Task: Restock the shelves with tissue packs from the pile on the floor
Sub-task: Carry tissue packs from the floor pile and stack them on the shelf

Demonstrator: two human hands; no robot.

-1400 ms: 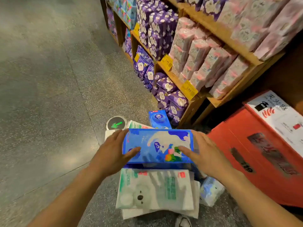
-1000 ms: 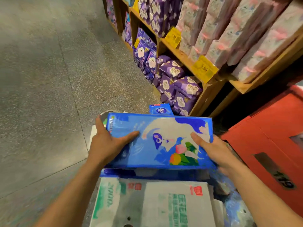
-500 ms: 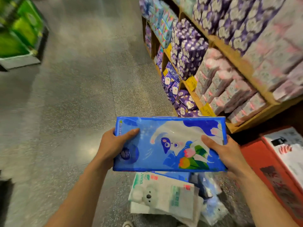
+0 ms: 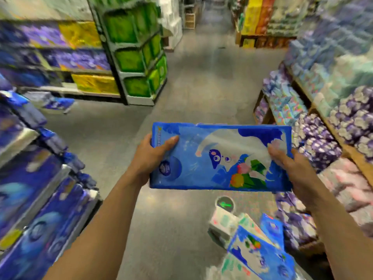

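**A:** Where is the blue tissue pack (image 4: 221, 157)?

**B:** It is up in the air in front of the person's chest, held level over the floor (image 4: 181, 93). Its printed face is up and its long axis runs from side to side. The pile (image 4: 252, 245) it belongs to lies below and to the right, well apart from it.

**A:** And the grip?

**B:** There is one hand on each short end. The left hand (image 4: 148, 158) wraps the left end, with the thumb laid flat across the top face and the fingers curled round the edge, out of sight beneath. The right hand (image 4: 290, 165) clamps the right end in the same way, though blur smears its thumb. Neither hand is spread, and both pinch the pack between the thumb and the fingers underneath.

**A:** Which way does it go from here?

**B:** That is the deciding relation. The left-hand shelves (image 4: 40, 188) carry dark blue packs that look like a match, and they lie off the pack's left end, nearer the left hand. The right-hand shelves (image 4: 333, 128) hold purple and pink packs. The left seems likelier, so the pack would probably need to swing left-end first.

**A:** Any risk?

**B:** The wrapper looks soft, so the middle may sag if one hand lets go.
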